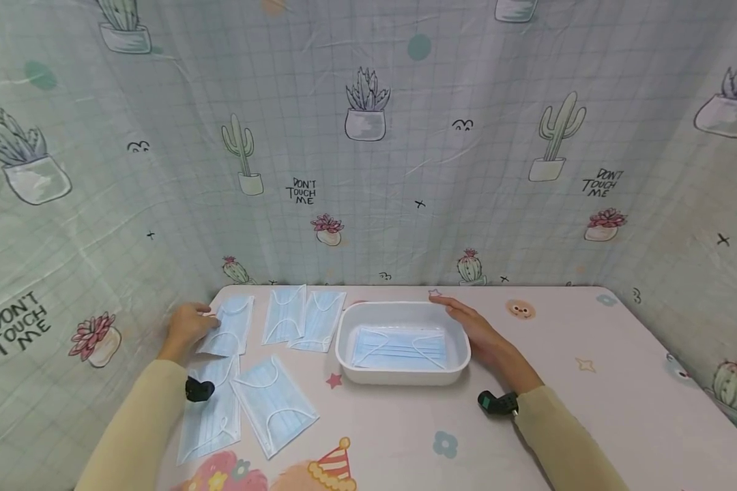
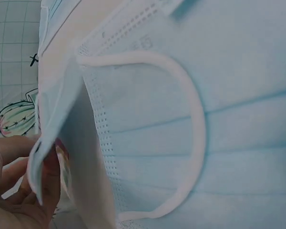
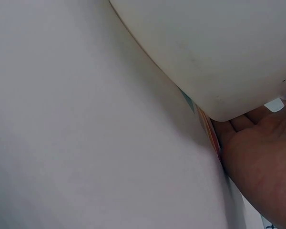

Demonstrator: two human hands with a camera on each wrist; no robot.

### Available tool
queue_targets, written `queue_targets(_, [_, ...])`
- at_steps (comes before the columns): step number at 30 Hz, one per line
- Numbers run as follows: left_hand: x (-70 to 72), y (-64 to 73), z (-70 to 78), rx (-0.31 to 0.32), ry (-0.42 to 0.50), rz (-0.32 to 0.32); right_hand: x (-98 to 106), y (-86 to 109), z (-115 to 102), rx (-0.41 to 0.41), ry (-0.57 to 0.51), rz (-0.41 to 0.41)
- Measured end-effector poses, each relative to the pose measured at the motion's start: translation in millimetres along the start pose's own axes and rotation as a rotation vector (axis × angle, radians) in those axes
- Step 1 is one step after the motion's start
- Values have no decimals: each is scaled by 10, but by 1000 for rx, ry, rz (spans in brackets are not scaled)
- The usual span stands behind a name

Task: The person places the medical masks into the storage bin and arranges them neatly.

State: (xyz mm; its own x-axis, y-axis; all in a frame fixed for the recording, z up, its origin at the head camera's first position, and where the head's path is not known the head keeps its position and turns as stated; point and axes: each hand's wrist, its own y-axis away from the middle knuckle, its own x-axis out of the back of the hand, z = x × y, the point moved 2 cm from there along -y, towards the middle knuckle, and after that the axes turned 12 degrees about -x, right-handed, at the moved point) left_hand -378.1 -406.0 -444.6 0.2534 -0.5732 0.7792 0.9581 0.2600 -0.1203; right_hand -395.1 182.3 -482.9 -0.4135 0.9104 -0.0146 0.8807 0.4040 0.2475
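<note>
At the left of the table, my left hand [image 1: 190, 326] pinches the edge of a light blue face mask [image 1: 230, 326]. In the left wrist view, that edge [image 2: 45, 143] is raised between thumb and fingers, and a mask with a white ear loop [image 2: 190, 124] fills the foreground. My right hand [image 1: 475, 331] lies along the right end of a white plastic tub [image 1: 402, 376], fingers extended by its far corner. Seen from the right wrist, the fingers are partly hidden behind the tub wall [image 3: 219, 67]. Inside the tub lies a flat blue mask [image 1: 399, 349].
Two overlapping masks [image 1: 284, 315] lie at the back, left of the tub. Nearer me are a slanted mask [image 1: 276, 409] and another mask [image 1: 211, 416] partly under my left wrist. A cactus-print curtain [image 1: 368, 170] stands behind the pink-white table [image 1: 589, 409].
</note>
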Motion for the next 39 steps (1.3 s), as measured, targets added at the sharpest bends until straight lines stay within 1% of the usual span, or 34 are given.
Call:
queue_targets(7, [54, 16, 28, 20, 47, -16, 1, -8, 9, -11, 18, 14])
queue_targets(9, [67, 4, 26, 18, 61, -35, 5, -5, 12, -13, 30, 20])
queue_targets(14, [63, -33, -5, 25, 149, -117, -1, 6, 19, -20, 23, 16])
queue_targets(16, [56, -44, -20, 28, 175, -136, -6, 13, 7, -13, 17, 11])
queue_targets(18, [54, -48, -28, 13, 170, -142, -11, 25, -5, -4, 15, 10])
queue_targets(24, [77, -37, -16, -35, 154, -119, -24, 43, -27, 11, 15, -1])
queue_targets(28, [112, -30, 49, -70, 134, -64, -15, 35, -21, 9, 16, -5])
queue_targets(30, [137, -33, 95, -93, 115, -27, -10, 29, -20, 7, 13, -2])
queue_targets(35, [197, -28, 226, -120, 141, 26, 4, 16, -11, -1, 7, 4])
queue_targets(39, [241, -17, 322, -141, 179, 45, 12, 9, 0, -4, 12, 6])
